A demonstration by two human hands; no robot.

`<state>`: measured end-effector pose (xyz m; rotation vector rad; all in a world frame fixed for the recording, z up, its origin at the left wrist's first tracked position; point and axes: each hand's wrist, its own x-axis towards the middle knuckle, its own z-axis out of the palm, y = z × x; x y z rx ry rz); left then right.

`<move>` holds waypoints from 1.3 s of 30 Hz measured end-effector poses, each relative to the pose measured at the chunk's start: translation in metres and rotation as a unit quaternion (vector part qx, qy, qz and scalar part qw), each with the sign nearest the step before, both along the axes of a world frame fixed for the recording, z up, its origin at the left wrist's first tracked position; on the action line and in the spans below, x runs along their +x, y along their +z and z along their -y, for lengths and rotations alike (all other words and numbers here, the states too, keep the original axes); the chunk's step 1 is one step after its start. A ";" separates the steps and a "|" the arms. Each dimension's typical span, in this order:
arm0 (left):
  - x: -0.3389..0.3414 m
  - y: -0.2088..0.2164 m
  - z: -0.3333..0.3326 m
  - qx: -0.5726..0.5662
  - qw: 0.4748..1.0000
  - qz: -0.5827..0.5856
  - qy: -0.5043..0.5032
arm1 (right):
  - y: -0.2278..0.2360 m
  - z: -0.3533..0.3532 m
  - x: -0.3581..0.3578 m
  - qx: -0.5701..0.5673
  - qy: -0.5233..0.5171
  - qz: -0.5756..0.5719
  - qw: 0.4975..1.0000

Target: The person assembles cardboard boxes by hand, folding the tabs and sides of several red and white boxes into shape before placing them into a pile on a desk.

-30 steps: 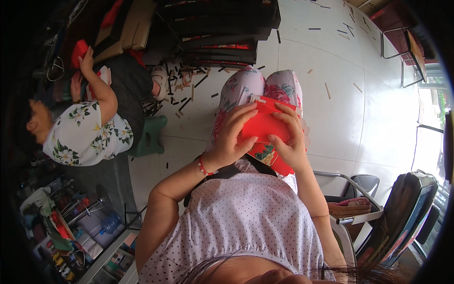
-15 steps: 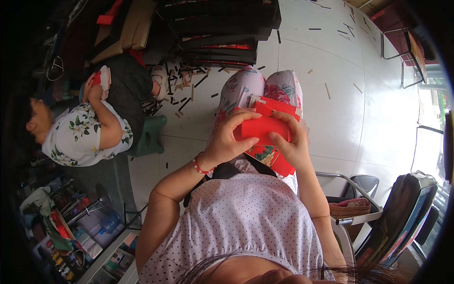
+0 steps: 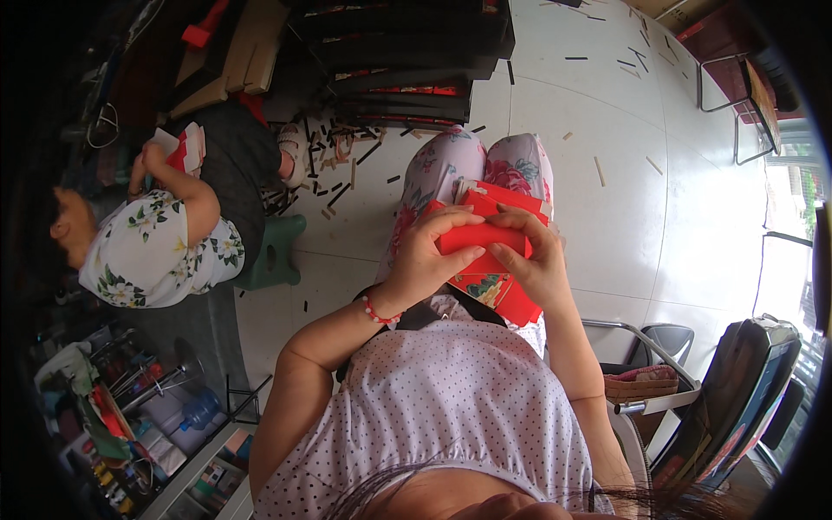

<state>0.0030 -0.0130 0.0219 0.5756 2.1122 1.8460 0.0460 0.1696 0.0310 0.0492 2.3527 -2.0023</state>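
Note:
A piece of red folded paper point(image 3: 475, 237) is held between my two hands above my lap. My left hand point(image 3: 425, 256) grips its left end, thumb along the near edge and fingers over the far edge. On the right end, my right hand point(image 3: 539, 251) pinches it the same way. The paper looks bent or tilted, showing a narrow band between the fingers. Under it, more red paper pieces point(image 3: 520, 302) lie on my thighs, some with a printed flower pattern. Part of this pile is hidden by my hands.
To the left a person point(image 3: 147, 243) sits on a green stool point(image 3: 276, 251), holding red and white paper point(image 3: 186, 152). Black boxes point(image 3: 399, 61) are stacked ahead. Dark and tan strips point(image 3: 342, 156) litter the floor. A metal-framed chair point(image 3: 646, 334) and a basket point(image 3: 641, 383) stand at right.
The red paper in my hands shows a narrower face now, and my hands have moved slightly closer together. The person at left has shifted their hands and the paper they hold.

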 end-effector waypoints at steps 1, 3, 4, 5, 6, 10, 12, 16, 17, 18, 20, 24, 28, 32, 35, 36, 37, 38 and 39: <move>0.001 0.001 -0.001 0.000 1.000 -0.002 0.005 | 0.000 0.000 0.001 -0.004 -0.002 0.007 1.000; 0.001 0.000 -0.002 -0.004 1.000 -0.020 0.003 | -0.002 -0.002 0.002 -0.005 0.003 0.004 1.000; 0.000 -0.002 -0.001 -0.008 0.999 -0.036 -0.004 | -0.002 -0.002 0.002 -0.005 0.006 0.003 1.000; -0.001 -0.003 -0.001 -0.013 0.999 -0.052 -0.010 | -0.001 -0.002 0.002 -0.006 0.005 0.000 1.000; -0.001 -0.003 -0.001 -0.011 0.999 -0.049 -0.008 | 0.000 -0.001 0.002 -0.007 0.005 -0.003 1.000; 0.000 0.000 -0.003 0.001 0.999 -0.041 0.001 | -0.001 0.000 0.002 -0.045 -0.008 0.011 0.999; 0.000 -0.002 -0.004 0.014 0.999 -0.031 0.007 | -0.001 0.002 0.001 -0.047 -0.013 0.004 0.999; 0.000 -0.007 -0.004 0.033 0.999 -0.019 0.023 | -0.001 0.004 0.000 -0.061 -0.017 -0.004 0.998; 0.001 -0.005 -0.005 0.035 0.999 -0.021 0.027 | -0.001 0.004 0.000 -0.060 -0.020 -0.010 0.998; 0.001 -0.003 -0.005 0.035 0.999 -0.022 0.029 | -0.002 0.004 0.000 -0.060 -0.024 -0.016 0.998; 0.000 0.000 -0.005 0.035 0.999 -0.024 0.032 | -0.001 0.005 0.000 -0.064 -0.029 -0.021 0.997; 0.001 -0.001 -0.005 0.043 0.998 -0.029 0.034 | -0.001 0.006 0.000 -0.081 -0.040 -0.016 0.996; 0.002 -0.001 -0.004 0.032 0.998 -0.053 0.034 | -0.005 0.006 0.002 -0.086 -0.044 -0.023 0.995; 0.000 -0.003 -0.003 0.026 0.997 -0.077 0.020 | -0.006 0.008 0.002 -0.118 -0.052 -0.012 0.992; 0.004 -0.005 -0.001 0.076 0.997 0.005 0.029 | -0.006 0.007 0.004 -0.150 -0.054 0.000 0.987; 0.005 -0.004 0.000 0.095 0.995 0.026 0.033 | -0.006 0.007 0.004 -0.170 -0.063 0.006 0.984; 0.005 -0.003 0.001 0.113 0.992 0.047 0.038 | -0.007 0.006 0.005 -0.189 -0.071 0.013 0.979; 0.005 -0.003 0.003 0.132 0.988 0.068 0.042 | -0.007 0.005 0.004 -0.183 -0.069 0.002 0.981; 0.005 -0.004 0.005 0.121 0.990 0.060 0.033 | -0.009 0.003 0.004 -0.177 -0.066 -0.008 0.982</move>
